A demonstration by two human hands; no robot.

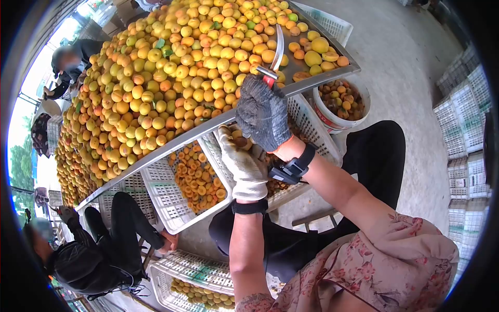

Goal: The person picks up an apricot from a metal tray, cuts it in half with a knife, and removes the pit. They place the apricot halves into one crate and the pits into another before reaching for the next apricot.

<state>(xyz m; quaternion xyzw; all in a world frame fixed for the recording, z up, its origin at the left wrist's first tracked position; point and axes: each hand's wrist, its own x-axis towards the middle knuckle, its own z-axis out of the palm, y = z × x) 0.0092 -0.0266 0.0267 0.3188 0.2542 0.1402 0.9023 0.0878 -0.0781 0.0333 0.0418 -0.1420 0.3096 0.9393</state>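
My right hand (263, 112), in a dark grey knit glove, is closed round the red handle of a curved knife (279, 48). The blade points up over the metal table's edge. Just below and left, my left hand (241, 161) wears a stained white glove, its fingers curled round an apricot (240, 139) that is partly hidden. Both hands are close together above a white crate (323, 136) between my knees. Beyond them, a big heap of apricots (171, 67) covers the metal table (317, 78).
Left of my hands, a white crate (156, 195) holds halved apricots (198, 179). A white bucket (358, 117) of fruit stands at the right. More crates (468, 119) are stacked along the far right. Another person (88, 255) sits at the lower left; one more (73, 65) is across the table.
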